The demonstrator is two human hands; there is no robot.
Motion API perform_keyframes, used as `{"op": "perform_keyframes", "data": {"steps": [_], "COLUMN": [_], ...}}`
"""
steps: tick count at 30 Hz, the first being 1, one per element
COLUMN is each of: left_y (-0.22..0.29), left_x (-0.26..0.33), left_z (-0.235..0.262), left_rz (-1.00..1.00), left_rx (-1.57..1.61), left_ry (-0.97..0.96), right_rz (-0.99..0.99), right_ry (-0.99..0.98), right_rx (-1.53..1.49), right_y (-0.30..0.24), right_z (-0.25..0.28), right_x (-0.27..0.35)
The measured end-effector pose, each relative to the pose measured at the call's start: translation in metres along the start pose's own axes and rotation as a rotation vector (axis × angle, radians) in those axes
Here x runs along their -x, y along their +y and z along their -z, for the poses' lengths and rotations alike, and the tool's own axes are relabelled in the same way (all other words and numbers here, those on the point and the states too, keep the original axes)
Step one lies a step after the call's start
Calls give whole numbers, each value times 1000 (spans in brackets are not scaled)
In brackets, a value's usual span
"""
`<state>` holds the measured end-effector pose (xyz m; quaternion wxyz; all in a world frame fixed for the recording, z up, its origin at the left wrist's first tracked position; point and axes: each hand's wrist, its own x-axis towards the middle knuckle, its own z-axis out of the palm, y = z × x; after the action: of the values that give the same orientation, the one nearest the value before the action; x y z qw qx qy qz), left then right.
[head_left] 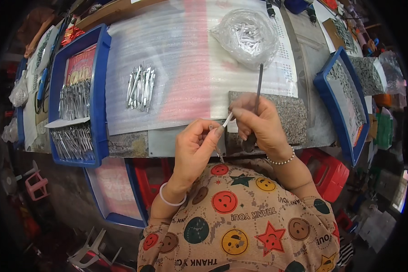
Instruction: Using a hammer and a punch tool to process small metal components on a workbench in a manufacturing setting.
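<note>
Item: slim, white-and-silver strip, apparently metal. Location: between the two hands, in front of the torso near the worktop's near edge; set at a slant, upper end toward the right.

Left hand: thumb and forefinger closed in a pinch on the strip's lower end. A thin, metallic-looking piece shows below the fingers; how it is held cannot be told.

Right hand: fingers curled closed around a dark, slender rod-shaped tool with a thicker dark handle, shaft pointing up; thumb and forefinger at the strip's upper end.

Adjacent: speckled grey stone block, beyond and beside the right hand; clear plastic bag of loose white pieces; loose pile of silver strips on a translucent foam sheet with a pink band; blue plastic tray of strips, left.

Handling notes, by judgement: light fingertip pinch at both ends, since so narrow a strip may bend or slip; left grip steady while the right fingertips do the fine work; tool shaft angled clear of strip and bag; strip within clear sight.
</note>
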<state>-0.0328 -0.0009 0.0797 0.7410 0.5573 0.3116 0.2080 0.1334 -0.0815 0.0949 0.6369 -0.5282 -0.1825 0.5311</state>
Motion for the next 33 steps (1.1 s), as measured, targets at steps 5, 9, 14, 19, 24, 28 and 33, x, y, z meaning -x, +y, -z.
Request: {"op": "perform_keyframes", "data": {"steps": [5, 9, 14, 19, 24, 28, 33], "left_y": [-4, -8, -10, -21, -25, -20, 5], "left_x": [2, 3, 2, -1, 3, 2, 4], "left_z": [3, 6, 7, 4, -5, 0, 3], "left_rz": [104, 181, 185, 175, 190, 142, 25], "left_rx": [195, 301, 319, 494, 572, 421, 163], "left_ry": [-16, 0, -24, -86, -52, 35, -28], "right_rz": [-21, -100, -82, -130, -111, -36, 12], "right_ry": [8, -44, -66, -104, -99, 14, -108], "right_rx": [-130, -113, -37, 98, -41, -11, 574], "right_y": [4, 11, 6, 10, 20, 14, 5], "right_z": [-4, -4, -6, -11, -10, -3, -2], "right_x": [3, 10, 12, 13, 15, 19, 29]}}
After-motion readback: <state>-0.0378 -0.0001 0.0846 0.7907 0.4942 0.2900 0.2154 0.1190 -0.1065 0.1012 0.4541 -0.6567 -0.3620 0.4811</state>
